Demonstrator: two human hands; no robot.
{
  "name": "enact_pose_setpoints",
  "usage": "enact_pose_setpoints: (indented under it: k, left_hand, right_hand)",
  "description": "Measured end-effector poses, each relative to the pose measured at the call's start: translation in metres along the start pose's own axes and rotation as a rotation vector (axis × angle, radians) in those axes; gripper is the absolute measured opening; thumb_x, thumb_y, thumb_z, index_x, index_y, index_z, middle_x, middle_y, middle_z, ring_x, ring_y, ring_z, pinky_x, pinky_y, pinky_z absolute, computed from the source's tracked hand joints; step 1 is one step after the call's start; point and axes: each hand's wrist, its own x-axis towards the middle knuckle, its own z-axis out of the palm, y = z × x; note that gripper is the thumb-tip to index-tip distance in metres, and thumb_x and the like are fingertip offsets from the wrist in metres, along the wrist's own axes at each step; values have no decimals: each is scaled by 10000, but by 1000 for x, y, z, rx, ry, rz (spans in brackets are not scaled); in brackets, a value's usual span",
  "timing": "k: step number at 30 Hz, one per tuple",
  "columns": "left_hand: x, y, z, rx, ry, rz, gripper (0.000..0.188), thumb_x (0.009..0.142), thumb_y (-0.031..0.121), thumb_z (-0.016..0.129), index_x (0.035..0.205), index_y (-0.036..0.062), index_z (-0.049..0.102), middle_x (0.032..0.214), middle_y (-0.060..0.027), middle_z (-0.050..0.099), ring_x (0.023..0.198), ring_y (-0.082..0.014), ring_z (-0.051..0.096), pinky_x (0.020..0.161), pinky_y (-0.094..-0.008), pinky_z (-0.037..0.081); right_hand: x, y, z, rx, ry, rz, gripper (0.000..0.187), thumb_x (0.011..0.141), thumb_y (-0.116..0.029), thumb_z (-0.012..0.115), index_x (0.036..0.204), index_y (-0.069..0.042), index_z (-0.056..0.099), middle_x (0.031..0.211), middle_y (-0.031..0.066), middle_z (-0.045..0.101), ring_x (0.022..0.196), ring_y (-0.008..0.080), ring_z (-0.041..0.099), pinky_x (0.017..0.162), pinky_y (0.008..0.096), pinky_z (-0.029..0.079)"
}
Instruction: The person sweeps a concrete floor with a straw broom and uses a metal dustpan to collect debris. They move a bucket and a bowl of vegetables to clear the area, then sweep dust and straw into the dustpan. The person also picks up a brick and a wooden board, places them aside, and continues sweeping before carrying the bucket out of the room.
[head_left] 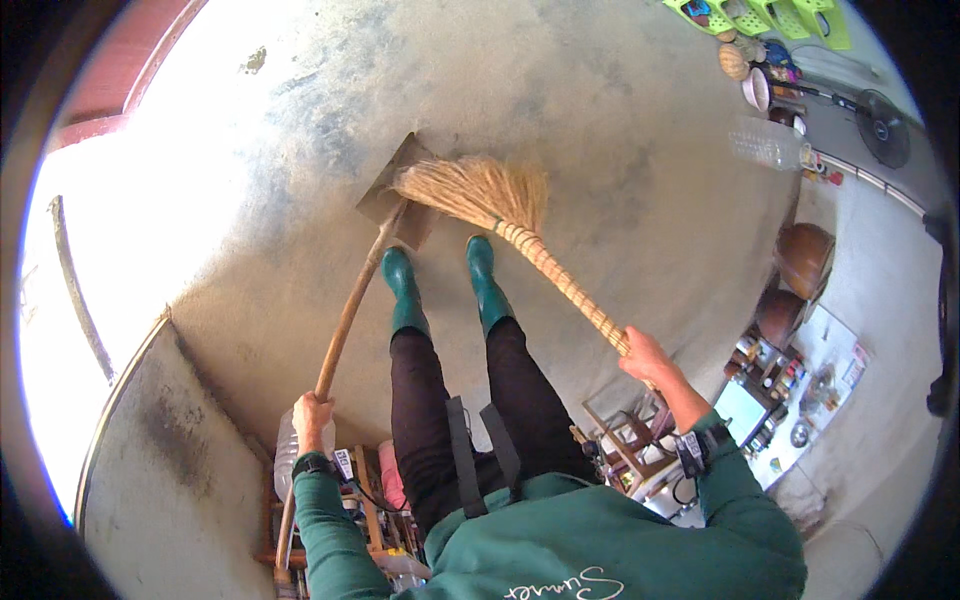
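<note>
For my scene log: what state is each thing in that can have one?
Left hand: closed around the shovel handle.
Right hand: closed around the broom handle.
Broom: tilted, bristles fanned, overlapping the shovel blade.
Shovel: handle slanted, blade partly hidden.
Green boots: worn, set apart.
Black fan: cannot tell whether running.

Home interior, concrete floor (640, 120), black fan (884, 130), plastic bottle (766, 144)

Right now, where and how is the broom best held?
The broom is probably best taken near the end of its handle, from the person's right: that end points there, slim enough for the right grip to close around, while bristles flare at the other end.
</note>
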Motion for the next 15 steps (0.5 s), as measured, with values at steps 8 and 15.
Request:
enact_pose_setpoints:
  k: [8, 15]
  left_hand:
    - [13, -24, -26, 71, 42, 34, 390, 711, 387, 753, 930, 68, 701, 913, -177, 688, 891, -352, 662, 775, -453, 527]
    - [-7, 2, -35, 20, -25, -12, 292, 738, 335, 686, 981, 182, 739, 935, -119, 710, 907, -319, 678, 833, -416, 532]
  right_hand:
    - [81, -50, -7, 773, -171, 392, 164, 706, -47, 633, 805, -4, 509, 582, 73, 560, 460, 186, 583, 372, 357, 439]
    - [38, -86, 10, 708, -300, 236, 204, 745, -54, 630, 918, -38, 523, 592, 63, 562, 487, 191, 583, 421, 368, 446]
